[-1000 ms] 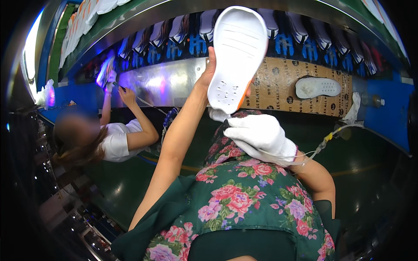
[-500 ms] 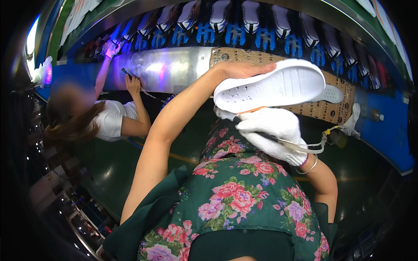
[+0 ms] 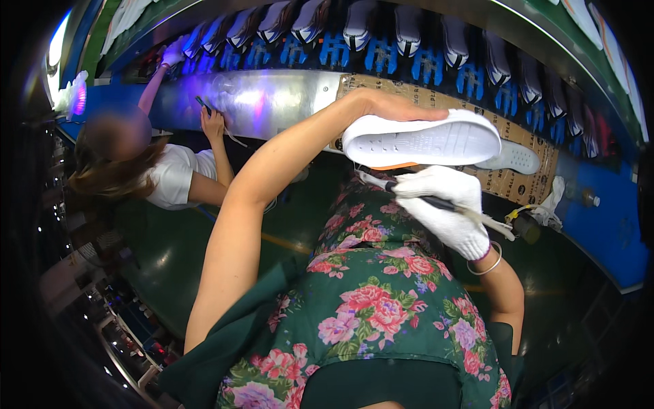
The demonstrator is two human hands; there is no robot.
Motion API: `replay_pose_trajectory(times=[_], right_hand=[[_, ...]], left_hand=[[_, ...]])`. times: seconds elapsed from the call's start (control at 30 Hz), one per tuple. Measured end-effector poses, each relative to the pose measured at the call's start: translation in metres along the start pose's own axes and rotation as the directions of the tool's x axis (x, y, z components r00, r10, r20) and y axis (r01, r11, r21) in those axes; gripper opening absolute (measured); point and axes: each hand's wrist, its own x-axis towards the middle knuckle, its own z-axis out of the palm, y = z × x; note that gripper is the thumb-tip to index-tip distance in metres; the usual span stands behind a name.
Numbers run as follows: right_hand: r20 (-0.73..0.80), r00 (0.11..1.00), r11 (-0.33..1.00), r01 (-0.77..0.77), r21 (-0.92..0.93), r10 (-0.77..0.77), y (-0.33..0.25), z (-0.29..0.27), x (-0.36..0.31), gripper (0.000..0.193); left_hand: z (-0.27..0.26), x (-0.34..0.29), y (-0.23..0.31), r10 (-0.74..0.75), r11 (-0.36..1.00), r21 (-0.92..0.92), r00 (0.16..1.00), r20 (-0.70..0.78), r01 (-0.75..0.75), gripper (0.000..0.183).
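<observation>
My bare left hand [image 3: 411, 107] is closed on the far edge of a white shoe sole [image 3: 422, 142], its hollow inner side facing me and an orange patch showing along its near edge. The fingers behind the sole are hidden. In my right hand [image 3: 446, 204], covered by a white knit glove, is a slim brush [image 3: 439, 202] with a black handle and a pale tip. A whitish tube runs from the handle's rear end. The brush tip lies just below the sole's near left edge; whether they touch I cannot tell.
Another sole [image 3: 521, 158] lies on printed cardboard [image 3: 535, 189] over the bench. Beyond it, a row of shoes [image 3: 409, 31] stands on blue holders [image 3: 381, 54]. A co-worker [image 3: 180, 178] works at the metal plate [image 3: 286, 92] on the left. A small bottle [image 3: 591, 198] is at the right.
The sole has tipped and shifted slightly nearer to me. My right hand with the brush has moved a little right, baring the brush tip. The shoes on the holders have shifted right in view.
</observation>
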Motion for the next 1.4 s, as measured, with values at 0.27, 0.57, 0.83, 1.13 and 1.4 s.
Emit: replay_pose_trajectory(times=[0.27,0.57,0.83,1.13,1.4], right_hand=[[-0.522,0.814,0.96,-0.147,0.238,0.254,0.001,-0.035,-0.002,0.019],[-0.36,0.92,0.954,0.049,-0.295,-0.158,0.012,-0.048,0.01,0.016],[-0.378,0.897,0.949,0.118,-0.294,-0.229,0.0,-0.031,-0.004,0.017],[-0.457,0.811,0.896,0.171,-0.41,-0.364,-0.024,-0.026,0.005,0.02],[-0.44,0.794,0.857,0.188,-0.479,-0.42,-0.031,-0.024,0.013,0.019]], left_hand=[[0.041,-0.001,-0.034,0.463,0.151,-0.959,0.874,-0.148,-0.242,0.074],[0.095,0.008,-0.027,0.168,0.177,-0.908,0.921,-0.352,-0.38,0.048],[0.1,-0.031,-0.027,0.408,0.023,-0.797,0.733,-0.544,-0.604,0.074],[0.117,-0.01,-0.027,0.54,-0.536,-0.822,0.669,-0.51,-0.193,0.088],[0.119,-0.008,0.021,0.347,-0.38,-0.79,0.718,-0.603,-0.481,0.099]])
